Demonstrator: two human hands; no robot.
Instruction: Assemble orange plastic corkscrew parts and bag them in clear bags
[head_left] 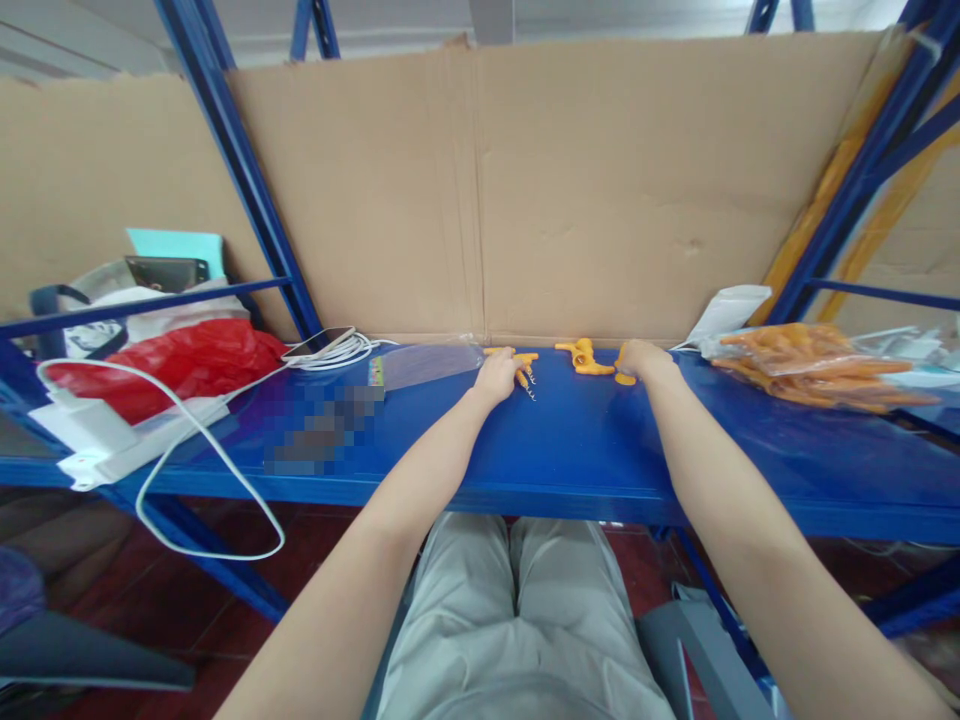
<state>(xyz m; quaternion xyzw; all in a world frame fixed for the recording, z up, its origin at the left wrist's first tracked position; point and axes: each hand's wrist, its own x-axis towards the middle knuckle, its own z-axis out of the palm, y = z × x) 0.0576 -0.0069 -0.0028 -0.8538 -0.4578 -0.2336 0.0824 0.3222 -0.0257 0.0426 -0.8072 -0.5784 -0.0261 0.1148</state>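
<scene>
At the back of the blue shelf top (559, 440), my left hand (495, 380) has its fingers closed at some orange plastic parts (523, 366). Thin, curly metal pieces (529, 387) that look like springs lie beside those fingertips. My right hand (646, 360) is closed around another orange plastic piece (625, 378), whose lower end shows below the fingers; the rest is hidden. Between the two hands lies a loose orange plastic part (586, 358) with a rounded middle and arms, touched by neither hand.
A clear plastic bag (431, 364) lies left of my left hand. Bagged orange parts (810, 365) are piled at the right. On the left are a phone (321, 342), coiled white cable (341, 352), power strip (142, 440) and red bag (184, 365). Cardboard (562, 190) walls the back.
</scene>
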